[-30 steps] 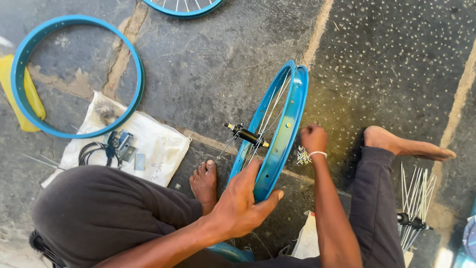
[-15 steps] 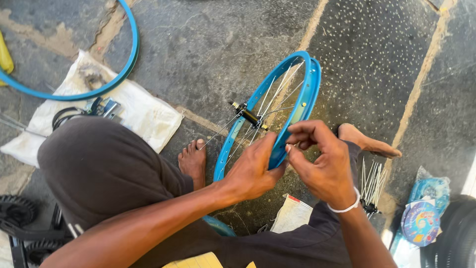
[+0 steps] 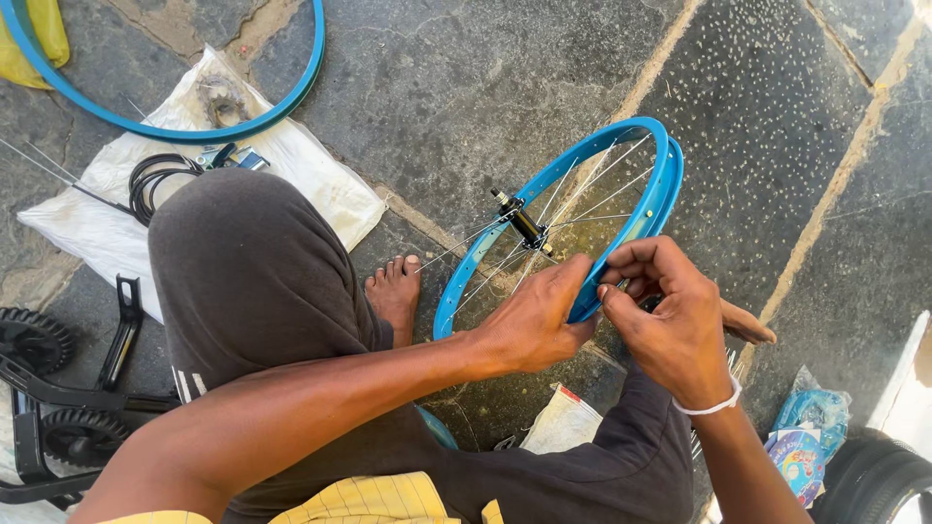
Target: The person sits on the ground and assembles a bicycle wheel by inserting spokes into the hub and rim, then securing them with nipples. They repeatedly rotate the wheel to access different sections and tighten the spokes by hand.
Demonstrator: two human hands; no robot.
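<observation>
Right hand (image 3: 670, 325) fingers (image 3: 621, 296) pinch together at the blue rim (image 3: 641, 218), on something too small to tell; left hand (image 3: 534, 320) clamps the rim at its 6 o'clock edge. The wheel stands upright on the stone floor (image 3: 466, 87), hub (image 3: 524, 225) at 11 o'clock from the hands, a second rim (image 3: 291, 92) far off at 10 o'clock

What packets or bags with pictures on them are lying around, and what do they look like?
Colourful packet: floor at lower right, beside a black tyre; crinkled clear wrap, blue and pink print.
White sack with red edge: between the knees, below the blue wheel rim; flat, folded.
Yellow bag: top left corner; plain, crumpled.
No screens or signs.
</observation>
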